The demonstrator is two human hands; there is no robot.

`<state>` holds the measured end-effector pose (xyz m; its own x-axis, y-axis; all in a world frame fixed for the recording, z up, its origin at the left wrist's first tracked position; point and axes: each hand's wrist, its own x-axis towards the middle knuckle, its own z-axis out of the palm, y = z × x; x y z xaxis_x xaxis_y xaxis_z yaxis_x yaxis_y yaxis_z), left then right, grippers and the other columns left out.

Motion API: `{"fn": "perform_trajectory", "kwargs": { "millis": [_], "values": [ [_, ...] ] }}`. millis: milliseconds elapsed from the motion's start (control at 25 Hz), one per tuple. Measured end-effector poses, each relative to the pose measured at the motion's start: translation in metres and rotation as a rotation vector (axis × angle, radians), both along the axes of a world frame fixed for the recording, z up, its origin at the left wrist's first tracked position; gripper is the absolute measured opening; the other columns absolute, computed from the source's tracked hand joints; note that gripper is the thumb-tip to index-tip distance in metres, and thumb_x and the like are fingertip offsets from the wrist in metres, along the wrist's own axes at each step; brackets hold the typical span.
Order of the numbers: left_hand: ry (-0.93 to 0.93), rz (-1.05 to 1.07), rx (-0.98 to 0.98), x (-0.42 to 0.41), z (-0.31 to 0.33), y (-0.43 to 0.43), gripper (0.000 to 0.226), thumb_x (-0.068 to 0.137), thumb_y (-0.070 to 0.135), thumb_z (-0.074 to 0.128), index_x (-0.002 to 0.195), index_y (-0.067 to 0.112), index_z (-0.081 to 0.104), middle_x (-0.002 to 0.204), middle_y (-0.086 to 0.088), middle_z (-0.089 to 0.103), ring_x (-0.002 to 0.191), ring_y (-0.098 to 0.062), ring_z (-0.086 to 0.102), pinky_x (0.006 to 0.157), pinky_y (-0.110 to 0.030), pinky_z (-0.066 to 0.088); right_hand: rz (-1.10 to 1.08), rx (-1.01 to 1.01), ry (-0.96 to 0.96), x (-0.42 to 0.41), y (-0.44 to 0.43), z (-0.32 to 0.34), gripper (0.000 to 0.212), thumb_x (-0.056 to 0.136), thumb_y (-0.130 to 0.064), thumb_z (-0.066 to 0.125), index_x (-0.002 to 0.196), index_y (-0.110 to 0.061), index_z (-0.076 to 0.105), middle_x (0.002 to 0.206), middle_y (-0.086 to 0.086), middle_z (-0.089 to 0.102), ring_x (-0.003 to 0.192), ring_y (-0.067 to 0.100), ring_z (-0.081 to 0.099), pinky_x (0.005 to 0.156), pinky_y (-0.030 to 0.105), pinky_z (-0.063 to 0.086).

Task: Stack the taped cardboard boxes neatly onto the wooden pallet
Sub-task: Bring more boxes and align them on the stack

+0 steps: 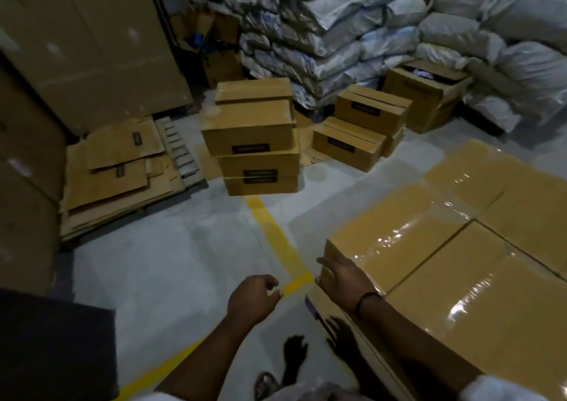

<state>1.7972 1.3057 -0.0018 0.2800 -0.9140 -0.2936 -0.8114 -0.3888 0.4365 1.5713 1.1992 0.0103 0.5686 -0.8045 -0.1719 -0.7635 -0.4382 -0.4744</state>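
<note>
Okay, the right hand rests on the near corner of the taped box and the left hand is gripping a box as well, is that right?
Not quite. The right hand does rest on the near corner of the taped box, but the left hand grips nothing. It is loosely curled over the grey floor, apart from any box. The head view shows this.

A single wide-angle view sits on the person's head, facing forward and tilted steeply down at the floor (pixel 184 262). Nearest the lens, low in the middle, are the left grip (pixel 254 296) and right grip (pixel 343 281), with the person's foot (pixel 294 354) straight below. The taped boxes (pixel 445 262) fill the near right. A yellow line (pixel 273 235) runs away to a stack of boxes (pixel 254 137) farther off; sacks (pixel 337 26) close the far right, flattened cardboard (pixel 116 173) the far left.
</note>
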Motion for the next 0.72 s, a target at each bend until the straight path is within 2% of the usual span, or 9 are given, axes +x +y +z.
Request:
{"fn": "perform_trajectory", "kwargs": {
  "millis": [320,560,720],
  "values": [
    [0.014,0.07,-0.119,0.12,0.037,-0.083,0.039,0.094,0.055,0.063,0.126,0.033,0.069,0.123,0.015,0.07,0.115,-0.007,0.063,0.088,-0.024,0.049,0.04,-0.048,-0.05,0.131,-0.082,0.006,0.054,0.096,-0.054,0.05,0.143,-0.027,0.051,0.144,0.0,0.051,0.129,0.026,0.05,0.103,0.042,0.045],
    [0.088,0.056,-0.09,0.163,0.015,-0.159,0.04,0.094,0.057,0.061,0.125,0.034,0.07,0.122,0.015,0.07,0.112,-0.005,0.064,0.09,-0.026,0.053,0.025,-0.016,-0.026,0.19,-0.173,-0.017,0.056,0.097,-0.056,0.048,0.145,-0.028,0.049,0.146,0.0,0.049,0.131,0.025,0.048,0.105,0.042,0.044],
    [0.087,0.059,-0.044,0.212,-0.001,-0.241,0.041,0.094,0.057,0.061,0.127,0.033,0.068,0.123,0.015,0.07,0.114,-0.005,0.063,0.092,-0.025,0.052,0.045,0.025,-0.034,0.239,-0.261,-0.039,0.056,0.095,-0.056,0.048,0.144,-0.028,0.05,0.145,-0.001,0.05,0.13,0.022,0.049,0.104,0.037,0.043]
  ]
}}
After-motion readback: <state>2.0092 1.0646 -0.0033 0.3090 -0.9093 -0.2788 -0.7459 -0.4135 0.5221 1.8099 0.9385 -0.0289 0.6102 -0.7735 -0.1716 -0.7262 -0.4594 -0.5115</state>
